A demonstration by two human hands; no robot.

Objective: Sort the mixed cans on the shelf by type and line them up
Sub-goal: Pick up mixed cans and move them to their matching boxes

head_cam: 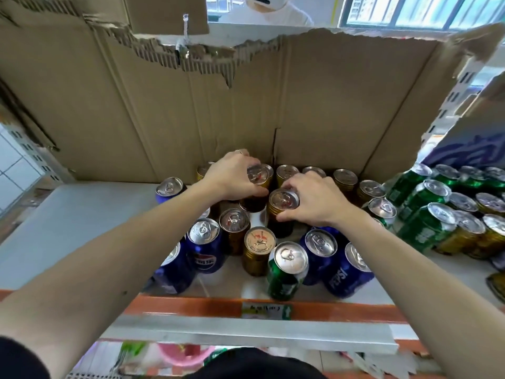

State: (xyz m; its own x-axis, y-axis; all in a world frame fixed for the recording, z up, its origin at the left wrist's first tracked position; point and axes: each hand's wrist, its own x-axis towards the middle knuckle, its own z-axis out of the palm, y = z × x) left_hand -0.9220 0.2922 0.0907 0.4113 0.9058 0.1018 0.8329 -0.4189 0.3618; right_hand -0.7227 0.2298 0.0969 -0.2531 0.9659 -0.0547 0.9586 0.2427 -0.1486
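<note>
Shelf [68, 214], left front: blue cans [205, 250] upright. Centre: left hand [232, 173], fingers clamped on the rim of a gold can [258, 176] near the cardboard backing [136, 105]; right hand [317, 199], fingers clamped on a second gold can [282, 203] just beside it. Right: green cans [426, 198] standing grouped together

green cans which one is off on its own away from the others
The green can at the front, standing among blue Pepsi cans; the other green cans cluster at the right.
</note>
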